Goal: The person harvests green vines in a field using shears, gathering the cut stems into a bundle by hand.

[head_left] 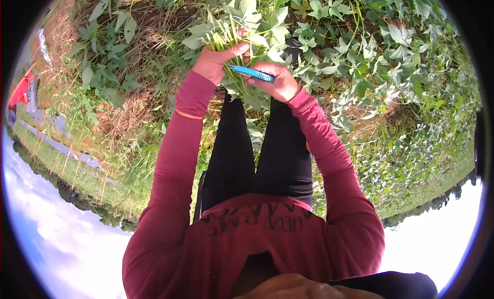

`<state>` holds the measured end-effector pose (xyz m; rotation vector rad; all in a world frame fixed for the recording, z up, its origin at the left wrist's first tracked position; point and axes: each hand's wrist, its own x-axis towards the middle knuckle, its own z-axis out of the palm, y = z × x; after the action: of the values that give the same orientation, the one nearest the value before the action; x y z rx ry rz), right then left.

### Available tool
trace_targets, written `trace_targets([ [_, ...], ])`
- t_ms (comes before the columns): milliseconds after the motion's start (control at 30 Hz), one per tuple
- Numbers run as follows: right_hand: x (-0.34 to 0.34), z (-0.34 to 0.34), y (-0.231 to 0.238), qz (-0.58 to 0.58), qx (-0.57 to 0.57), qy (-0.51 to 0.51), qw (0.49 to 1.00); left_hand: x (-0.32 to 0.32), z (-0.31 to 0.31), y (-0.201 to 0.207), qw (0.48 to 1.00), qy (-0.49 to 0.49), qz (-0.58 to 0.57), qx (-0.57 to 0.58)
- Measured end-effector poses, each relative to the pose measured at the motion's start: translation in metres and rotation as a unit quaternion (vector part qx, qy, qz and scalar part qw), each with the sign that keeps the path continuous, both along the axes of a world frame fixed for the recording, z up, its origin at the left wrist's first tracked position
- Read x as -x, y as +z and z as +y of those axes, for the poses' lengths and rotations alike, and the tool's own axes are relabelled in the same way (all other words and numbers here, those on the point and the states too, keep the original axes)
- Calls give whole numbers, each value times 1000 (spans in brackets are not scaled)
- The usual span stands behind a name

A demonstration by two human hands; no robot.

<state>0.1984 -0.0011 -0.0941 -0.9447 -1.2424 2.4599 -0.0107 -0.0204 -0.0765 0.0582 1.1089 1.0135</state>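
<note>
My left hand (215, 62) is closed round a bunch of cut green stems with leaves (220, 41), its thumb lying across them. Pale stem ends fan out above the thumb, and broad leaves spread to both sides. In my right hand (284, 84) is a blue utility knife (253, 73), gripped by its ribbed handle. The knife points left across the lower part of the bunch, close to my left palm. Whether its blade is out or touches a stem, I cannot tell. Some fingers of my left hand are hidden behind the stems.
Leafy green vines (355, 57) cover the ground ahead and to the right. Dry straw (126, 114) and grass lie on the left. Farther left are a red object (21, 89) and long greyish strips (62, 147). My legs (231, 150) in black trousers are below my hands.
</note>
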Motion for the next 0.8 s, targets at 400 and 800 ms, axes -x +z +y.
trace_targets([
  [400,96,-31,-63,-213,-145,123,958,165,-163,71,802,-389,410,194],
  [800,-39,159,-247,-524,-551,28,649,74,-214,-5,946,-123,-180,240],
])
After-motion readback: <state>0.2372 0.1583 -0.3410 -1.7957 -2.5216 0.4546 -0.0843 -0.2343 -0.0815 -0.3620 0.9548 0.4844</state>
